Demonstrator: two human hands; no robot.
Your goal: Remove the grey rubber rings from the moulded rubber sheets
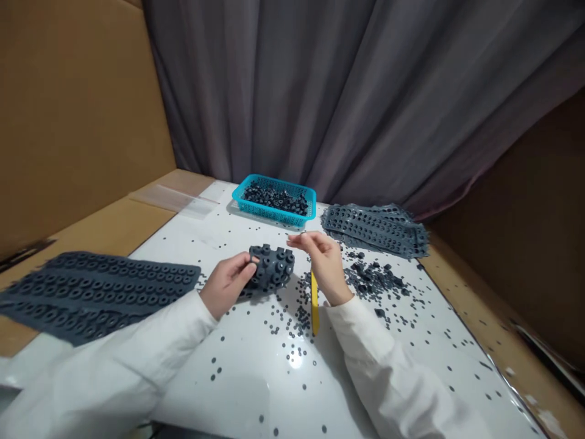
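My left hand point(229, 281) grips the left end of a dark grey rubber sheet point(273, 268) with raised round nubs, which is curled so that the nubs stand outward. Just right of the sheet, above the table, my right hand point(321, 256) has its thumb and fingertips pinched together. Whatever lies between those fingertips, if anything, is too small to make out. Below that hand a narrow yellow strip-shaped tool point(315, 305) lies on the table, its far end hidden by the hand. Many small dark discs point(296, 352) are scattered around it.
A blue plastic basket point(274, 213) with small dark rubber pieces stands at the back. Ring-studded rubber sheets point(105, 289) lie at left, and a stack of perforated sheets point(375, 228) at back right. Loose dark bits point(377, 278) are heaped at right. Cardboard walls point(82, 116) flank the white table point(228, 390).
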